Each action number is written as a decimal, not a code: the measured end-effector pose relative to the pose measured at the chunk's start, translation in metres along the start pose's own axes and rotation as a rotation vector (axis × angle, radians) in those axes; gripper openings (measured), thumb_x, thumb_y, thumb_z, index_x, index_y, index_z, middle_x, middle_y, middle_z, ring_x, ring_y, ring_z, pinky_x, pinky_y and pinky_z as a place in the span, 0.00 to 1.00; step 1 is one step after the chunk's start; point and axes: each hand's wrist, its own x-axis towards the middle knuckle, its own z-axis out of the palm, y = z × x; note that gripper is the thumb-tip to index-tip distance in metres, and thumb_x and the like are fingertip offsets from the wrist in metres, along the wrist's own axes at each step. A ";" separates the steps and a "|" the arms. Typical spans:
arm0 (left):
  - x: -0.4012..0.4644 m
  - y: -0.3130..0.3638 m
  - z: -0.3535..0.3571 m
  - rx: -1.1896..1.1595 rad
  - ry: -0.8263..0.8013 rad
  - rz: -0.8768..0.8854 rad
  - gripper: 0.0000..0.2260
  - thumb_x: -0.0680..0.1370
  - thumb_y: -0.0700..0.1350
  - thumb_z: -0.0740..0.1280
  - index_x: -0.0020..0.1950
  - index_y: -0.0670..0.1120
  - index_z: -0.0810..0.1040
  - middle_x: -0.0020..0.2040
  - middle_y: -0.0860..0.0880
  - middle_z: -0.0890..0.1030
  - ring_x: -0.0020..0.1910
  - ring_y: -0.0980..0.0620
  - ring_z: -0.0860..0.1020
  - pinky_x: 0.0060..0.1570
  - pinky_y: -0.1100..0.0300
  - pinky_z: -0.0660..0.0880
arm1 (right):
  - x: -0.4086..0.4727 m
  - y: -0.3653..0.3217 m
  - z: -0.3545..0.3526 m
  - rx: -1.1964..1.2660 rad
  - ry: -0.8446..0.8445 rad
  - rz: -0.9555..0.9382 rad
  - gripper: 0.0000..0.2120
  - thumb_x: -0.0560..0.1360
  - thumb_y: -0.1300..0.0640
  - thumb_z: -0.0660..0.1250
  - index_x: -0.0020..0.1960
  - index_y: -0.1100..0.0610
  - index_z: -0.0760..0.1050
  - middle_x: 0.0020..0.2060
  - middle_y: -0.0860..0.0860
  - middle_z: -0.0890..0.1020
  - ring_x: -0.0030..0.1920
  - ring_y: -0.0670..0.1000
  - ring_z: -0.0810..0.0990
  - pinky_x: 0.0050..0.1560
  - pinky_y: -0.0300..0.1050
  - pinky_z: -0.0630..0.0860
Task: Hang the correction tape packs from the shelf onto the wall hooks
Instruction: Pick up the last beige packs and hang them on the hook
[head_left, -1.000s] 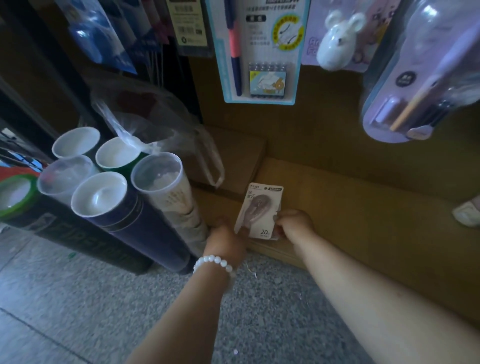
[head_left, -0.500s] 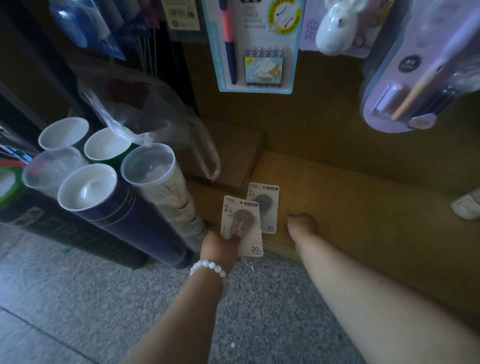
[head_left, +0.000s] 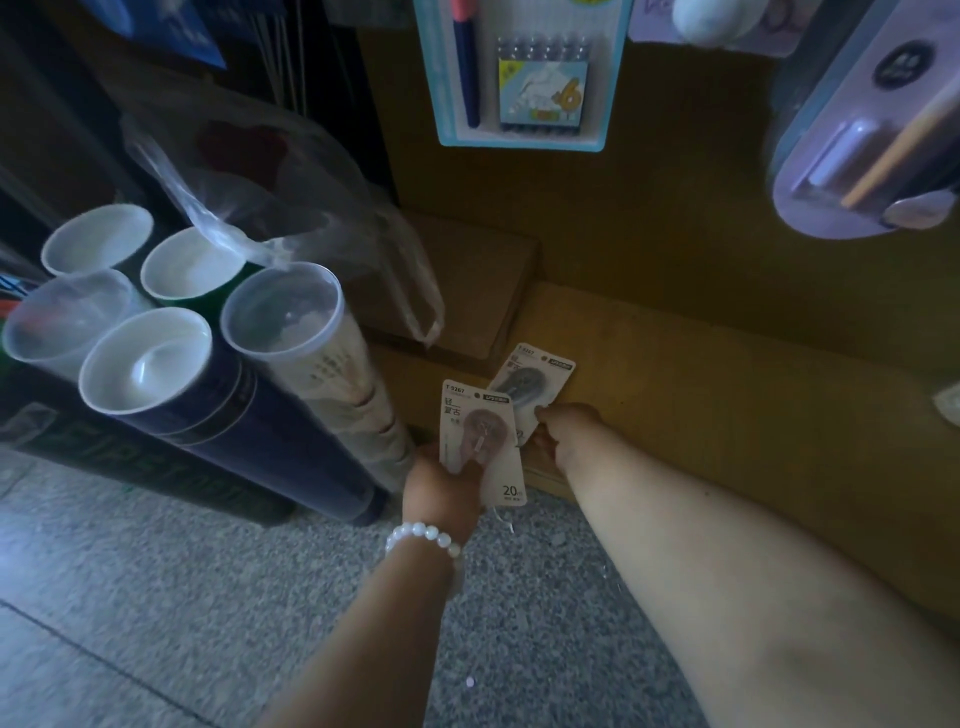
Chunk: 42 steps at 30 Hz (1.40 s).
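My left hand (head_left: 441, 491), with a white bead bracelet on its wrist, grips a correction tape pack (head_left: 480, 439) by its lower left, card upright and marked 20 m. A second correction tape pack (head_left: 530, 387) sits just behind it on the low wooden shelf (head_left: 727, 410). My right hand (head_left: 563, 431) pinches that second pack at its lower right corner. Both packs overlap slightly in the view. No bare wall hook shows; only hanging goods cover the wall above.
Several tall tubes with white lids (head_left: 150, 358) stand at the left, draped by a clear plastic bag (head_left: 270, 208). A brown box (head_left: 467, 291) sits at the shelf's back left. Carded pens (head_left: 519, 78) and a lilac blister pack (head_left: 872, 140) hang overhead. Grey speckled floor (head_left: 208, 597) lies below.
One second ago both hands were at a single pack on the shelf. My left hand has since lifted one pack towards me, and my right hand has taken hold of a second pack.
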 end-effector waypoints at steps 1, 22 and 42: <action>-0.001 0.000 0.000 -0.007 0.013 0.002 0.14 0.78 0.47 0.69 0.60 0.41 0.74 0.51 0.42 0.82 0.45 0.42 0.81 0.44 0.44 0.83 | -0.002 -0.002 0.001 -0.016 -0.011 -0.004 0.17 0.79 0.63 0.61 0.65 0.70 0.71 0.62 0.65 0.77 0.30 0.51 0.69 0.24 0.37 0.68; -0.063 0.066 -0.005 -0.042 -0.023 0.063 0.17 0.78 0.50 0.67 0.58 0.37 0.73 0.53 0.39 0.81 0.53 0.37 0.80 0.56 0.46 0.79 | -0.097 -0.026 -0.089 -0.043 0.234 -0.401 0.11 0.78 0.60 0.64 0.59 0.63 0.77 0.46 0.57 0.79 0.44 0.52 0.75 0.40 0.39 0.69; -0.183 0.135 -0.089 -0.404 -0.051 0.245 0.13 0.80 0.47 0.64 0.63 0.45 0.70 0.53 0.46 0.81 0.53 0.46 0.82 0.56 0.45 0.80 | -0.254 -0.044 -0.086 0.024 -0.066 -0.593 0.10 0.79 0.62 0.62 0.39 0.58 0.73 0.40 0.57 0.81 0.37 0.51 0.78 0.34 0.40 0.72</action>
